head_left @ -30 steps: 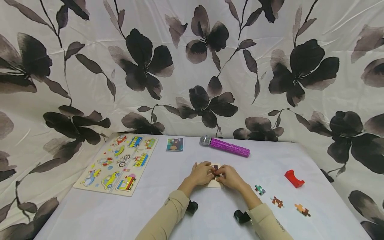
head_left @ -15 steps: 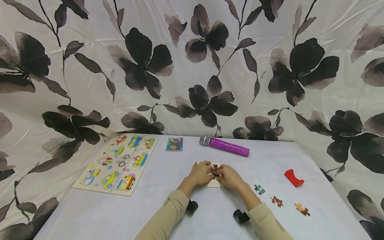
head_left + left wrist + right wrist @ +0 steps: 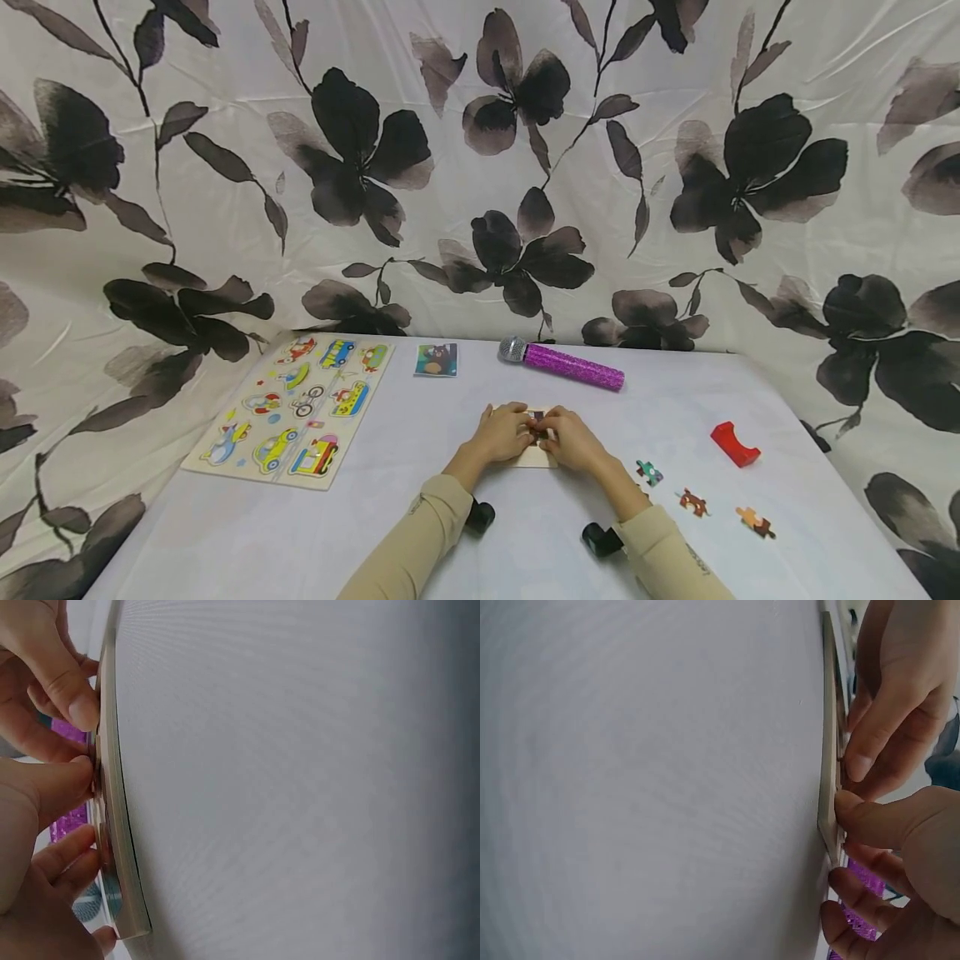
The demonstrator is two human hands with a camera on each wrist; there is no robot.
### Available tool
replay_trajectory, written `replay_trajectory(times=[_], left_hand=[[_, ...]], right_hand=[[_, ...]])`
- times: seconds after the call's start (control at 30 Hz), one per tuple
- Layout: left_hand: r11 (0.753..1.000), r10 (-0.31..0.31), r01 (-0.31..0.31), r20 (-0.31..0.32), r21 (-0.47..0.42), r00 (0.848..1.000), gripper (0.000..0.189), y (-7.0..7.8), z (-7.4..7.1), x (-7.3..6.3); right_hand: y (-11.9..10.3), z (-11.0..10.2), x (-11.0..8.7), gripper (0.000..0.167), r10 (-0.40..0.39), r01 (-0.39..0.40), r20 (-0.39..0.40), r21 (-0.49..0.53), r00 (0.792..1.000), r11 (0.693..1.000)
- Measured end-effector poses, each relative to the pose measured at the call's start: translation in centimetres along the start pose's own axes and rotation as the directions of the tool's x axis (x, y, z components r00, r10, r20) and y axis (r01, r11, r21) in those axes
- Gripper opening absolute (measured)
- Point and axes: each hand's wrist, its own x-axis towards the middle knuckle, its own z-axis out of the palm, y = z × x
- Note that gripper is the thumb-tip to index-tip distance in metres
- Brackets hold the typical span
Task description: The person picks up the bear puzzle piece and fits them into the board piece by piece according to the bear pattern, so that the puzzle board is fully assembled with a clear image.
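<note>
Both hands meet over a small pale wooden puzzle board (image 3: 536, 457) at the middle of the table. My left hand (image 3: 501, 433) has its thumb and bent fingers on a dark brown puzzle piece, and its other fingertips rest along the board. From the other side my right hand (image 3: 573, 442) pinches at the same piece with thumb and index finger. In the left wrist view a teal-edged piece (image 3: 112, 889) lies on the board near its corner. Seen edge-on in the right wrist view, the board (image 3: 829, 750) lies flat, the fingertips hiding most of its face.
Three loose jigsaw pieces lie to the right: a green one (image 3: 649, 473), a brown one (image 3: 693, 502) and an orange one (image 3: 756, 522). Beyond them sits a red arched block (image 3: 735, 446). A purple glitter microphone (image 3: 573, 367), a picture card (image 3: 436, 361) and a vehicle puzzle board (image 3: 247, 442) stand farther off.
My right fingers have shifted slightly over the piece. My left hand stays in place, and the other things lie as before.
</note>
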Motion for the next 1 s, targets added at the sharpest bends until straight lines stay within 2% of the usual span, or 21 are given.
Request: replay_trajectory(times=[0.47,0.63,0.73,0.77,0.87,0.97,1.0], left_hand=[[1.0,0.009,-0.01,-0.024,-0.028,1.0,0.026,0.2,0.0,-0.2],[0.999,0.002,-0.002,-0.01,-0.041,1.0,0.03,0.1,0.0,0.0],[0.998,0.016,-0.017,-0.016,-0.06,1.0,0.032,-0.4,0.4,0.3],[0.998,0.04,-0.042,-0.038,-0.052,0.998,0.034,-1.1,1.2,0.7],[0.997,0.047,-0.05,-0.043,-0.054,0.998,0.035,-1.4,1.3,0.9],[0.997,0.031,-0.033,-0.037,-0.066,0.999,0.031,-1.1,1.1,0.7],[0.997,0.005,-0.006,-0.017,-0.079,1.0,0.029,-0.4,0.3,0.3]], right_hand=[[0.3,-0.1,-0.3,0.019,-0.071,0.072,0.027,-0.024,0.997,0.997],[0.6,0.0,-0.4,0.02,-0.067,0.067,0.012,-0.031,0.998,0.997],[0.6,0.1,-0.4,0.02,-0.069,0.069,0.003,-0.046,0.998,0.997],[0.6,0.1,-0.3,0.02,-0.068,0.068,0.002,-0.052,0.998,0.996],[0.4,0.1,-0.1,0.019,-0.05,0.05,-0.003,-0.06,0.999,0.997],[0.1,0.1,0.0,0.019,-0.012,0.013,0.004,-0.071,1.0,0.997],[-0.1,0.1,0.1,0.019,-0.001,0.001,0.006,-0.077,1.0,0.997]])
